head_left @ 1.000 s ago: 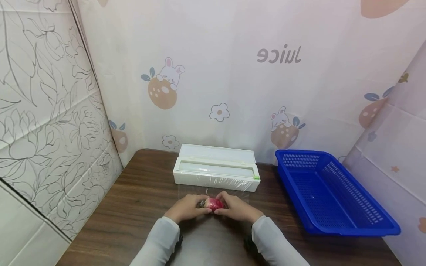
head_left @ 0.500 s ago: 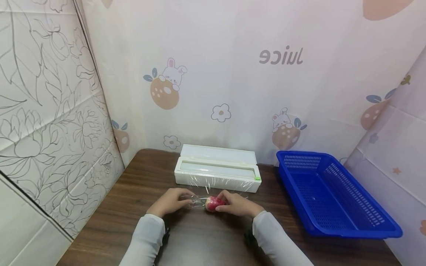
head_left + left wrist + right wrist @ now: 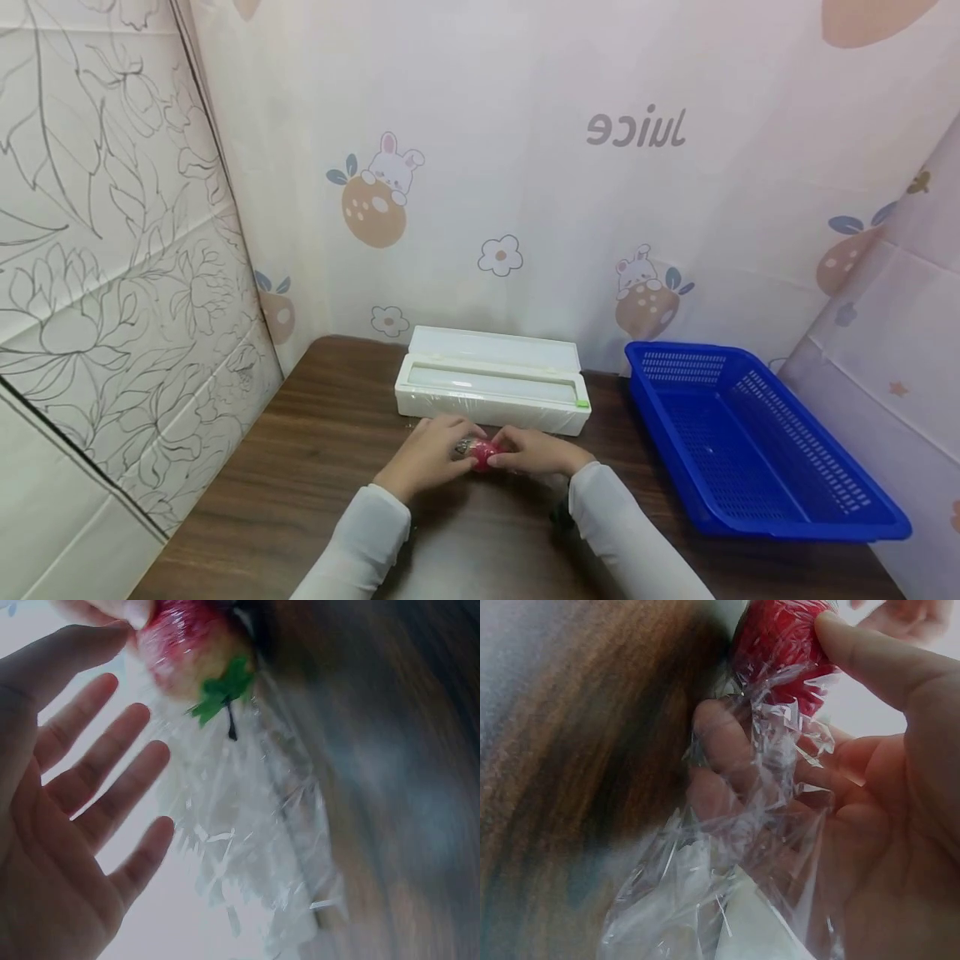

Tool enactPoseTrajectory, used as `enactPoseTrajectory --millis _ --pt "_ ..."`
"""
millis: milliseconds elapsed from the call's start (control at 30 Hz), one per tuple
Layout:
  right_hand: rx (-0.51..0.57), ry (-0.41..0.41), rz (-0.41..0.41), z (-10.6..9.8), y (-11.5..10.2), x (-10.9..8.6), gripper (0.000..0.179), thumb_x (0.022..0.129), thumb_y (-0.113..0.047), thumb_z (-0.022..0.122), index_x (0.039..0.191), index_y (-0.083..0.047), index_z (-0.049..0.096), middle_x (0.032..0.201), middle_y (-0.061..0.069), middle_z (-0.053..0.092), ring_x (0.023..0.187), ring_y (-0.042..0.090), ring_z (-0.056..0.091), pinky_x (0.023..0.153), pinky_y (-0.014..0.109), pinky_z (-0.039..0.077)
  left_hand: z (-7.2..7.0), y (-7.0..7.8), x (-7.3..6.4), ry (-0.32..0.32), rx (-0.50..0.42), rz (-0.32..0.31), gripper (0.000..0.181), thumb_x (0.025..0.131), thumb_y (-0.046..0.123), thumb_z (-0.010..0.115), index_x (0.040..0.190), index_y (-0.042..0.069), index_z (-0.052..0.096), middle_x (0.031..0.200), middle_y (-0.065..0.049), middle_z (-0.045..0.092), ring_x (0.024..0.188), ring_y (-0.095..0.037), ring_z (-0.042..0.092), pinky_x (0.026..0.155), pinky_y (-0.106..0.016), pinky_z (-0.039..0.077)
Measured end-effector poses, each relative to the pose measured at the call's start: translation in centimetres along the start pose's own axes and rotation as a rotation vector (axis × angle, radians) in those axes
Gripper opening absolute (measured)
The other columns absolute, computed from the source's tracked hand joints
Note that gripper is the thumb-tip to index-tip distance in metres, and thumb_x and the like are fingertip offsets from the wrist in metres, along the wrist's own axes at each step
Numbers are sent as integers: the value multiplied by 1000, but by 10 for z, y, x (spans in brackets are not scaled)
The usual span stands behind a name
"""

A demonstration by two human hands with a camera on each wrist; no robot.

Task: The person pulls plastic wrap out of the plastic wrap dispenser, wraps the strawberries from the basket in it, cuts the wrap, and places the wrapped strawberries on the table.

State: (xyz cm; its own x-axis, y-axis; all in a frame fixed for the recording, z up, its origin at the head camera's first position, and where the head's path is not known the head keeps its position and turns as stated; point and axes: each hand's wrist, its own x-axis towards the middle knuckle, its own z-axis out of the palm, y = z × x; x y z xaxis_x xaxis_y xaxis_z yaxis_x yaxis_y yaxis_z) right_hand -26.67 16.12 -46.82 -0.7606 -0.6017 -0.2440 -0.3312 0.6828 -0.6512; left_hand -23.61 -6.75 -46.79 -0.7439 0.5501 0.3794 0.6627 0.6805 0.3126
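Note:
Between the two hands is a red fruit (image 3: 483,454), paler towards its green leaves and dark stem, wrapped in clear cling film (image 3: 727,877). My right hand (image 3: 536,452) holds it, thumb pressed on the red skin and fingers behind in crumpled film. My left hand (image 3: 429,454) is on the stem side. In the left wrist view its fingers (image 3: 124,795) are spread and fairly straight, and the thumb tip reaches the fruit's edge; whether it touches is unclear. Loose film trails past the leaves. A white cling-film box (image 3: 491,408) with its lid raised stands just behind.
A blue perforated plastic basket (image 3: 678,467) stands at the right of the dark wooden table (image 3: 322,442). Patterned wall coverings (image 3: 487,167) rise behind the table and on both sides. The film box's slider is green (image 3: 582,404).
The left hand moved away to the left, drawing film off the fruit's side, then returned to the fruit. The right hand kept hold, and the fruit looks turned.

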Motion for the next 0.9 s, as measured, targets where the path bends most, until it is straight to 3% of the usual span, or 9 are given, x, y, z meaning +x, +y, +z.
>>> enactPoseTrajectory --millis 167,367,733,900 --pt "-5 -14 -7 -3 3 2 30 91 -42 56 108 -18 56 85 -1 62 71 13 57 62 31 52 17 -2 10 -90 61 -47 39 75 42 74 108 26 60 105 7 62 99 -9 52 82 -41 45" --pt "-5 -20 -18 -5 6 5 29 92 -39 56 108 -14 60 85 -1 61 71 12 57 62 31 52 29 -7 17 -106 75 -73 45 69 42 79 106 27 60 101 8 62 95 -10 53 77 -39 45" --pt "-18 56 42 -3 12 6 37 91 -47 53 110 -17 61 91 -3 62 78 11 56 70 34 51 27 -11 27 -150 18 -114 41 71 38 78 107 26 63 105 7 65 95 -9 54 75 -36 43" --pt "9 127 13 -1 14 4 34 90 -41 58 109 -12 55 93 1 62 79 12 56 70 36 51 26 -13 29 -173 16 -124 40 74 41 76 109 27 63 107 8 66 99 -8 55 76 -35 44"
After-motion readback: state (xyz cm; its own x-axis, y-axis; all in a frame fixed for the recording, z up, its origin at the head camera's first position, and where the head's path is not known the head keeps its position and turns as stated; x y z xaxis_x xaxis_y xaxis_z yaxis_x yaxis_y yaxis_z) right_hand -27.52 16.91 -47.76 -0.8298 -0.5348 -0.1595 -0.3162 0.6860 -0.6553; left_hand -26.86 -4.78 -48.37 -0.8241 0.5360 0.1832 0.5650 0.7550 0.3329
